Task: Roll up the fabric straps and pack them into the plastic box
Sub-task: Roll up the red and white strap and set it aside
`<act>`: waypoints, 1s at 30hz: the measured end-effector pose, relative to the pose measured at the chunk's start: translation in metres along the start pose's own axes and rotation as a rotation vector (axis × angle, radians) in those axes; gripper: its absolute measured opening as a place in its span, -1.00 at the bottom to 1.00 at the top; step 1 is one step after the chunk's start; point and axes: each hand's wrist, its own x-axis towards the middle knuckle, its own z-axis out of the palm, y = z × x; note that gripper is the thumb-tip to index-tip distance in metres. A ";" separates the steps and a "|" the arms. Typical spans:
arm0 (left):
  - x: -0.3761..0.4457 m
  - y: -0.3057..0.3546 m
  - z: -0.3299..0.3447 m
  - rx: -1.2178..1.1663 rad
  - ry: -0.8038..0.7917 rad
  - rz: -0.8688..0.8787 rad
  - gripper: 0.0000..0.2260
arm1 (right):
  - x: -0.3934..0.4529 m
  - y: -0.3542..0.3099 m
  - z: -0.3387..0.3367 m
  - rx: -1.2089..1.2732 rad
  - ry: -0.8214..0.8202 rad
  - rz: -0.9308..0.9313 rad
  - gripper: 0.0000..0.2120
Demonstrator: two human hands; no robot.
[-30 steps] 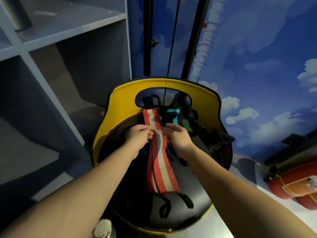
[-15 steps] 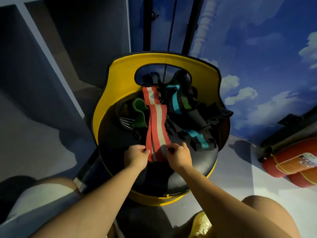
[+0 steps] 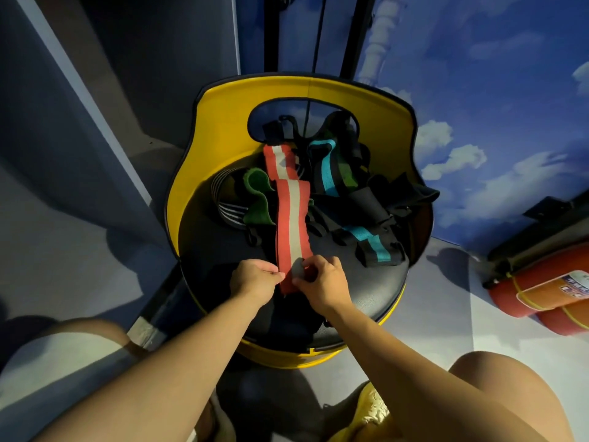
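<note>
A red strap with a pale centre stripe (image 3: 290, 215) lies stretched along the black seat of a yellow chair (image 3: 223, 129). My left hand (image 3: 255, 279) pinches its near end from the left. My right hand (image 3: 323, 280) pinches the same end from the right, thumb on top. Behind it lies a heap of other straps: a black one with a teal stripe (image 3: 366, 240), a teal and green one (image 3: 331, 170), a green one (image 3: 258, 199) and a striped grey one (image 3: 226, 205). No plastic box is in view.
Grey shelving (image 3: 79, 106) stands to the left of the chair. A red fire extinguisher (image 3: 541, 288) lies on the floor at the right. A wall painted with blue sky and clouds (image 3: 478, 90) rises behind. My knees and a yellow shoe (image 3: 369, 409) show at the bottom.
Both hands have slid from the strap's far end down to its near end. The strap now lies straight along the seat. The camera has tilted down.
</note>
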 end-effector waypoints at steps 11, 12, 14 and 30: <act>-0.017 0.003 0.002 0.072 -0.109 0.019 -0.89 | -0.028 0.017 -0.009 -0.113 -0.030 -0.304 -0.59; -0.018 0.003 0.002 -0.029 -0.142 -0.036 -0.88 | -0.032 0.021 -0.010 -0.160 -0.052 -0.376 -0.52; -0.023 0.004 0.000 -0.153 -0.166 -0.101 -0.85 | -0.039 0.029 -0.009 -0.295 -0.090 -0.505 -0.46; -0.031 -0.013 -0.025 0.458 -0.126 0.579 -0.82 | -0.045 0.026 -0.017 -0.410 -0.022 -0.624 -0.67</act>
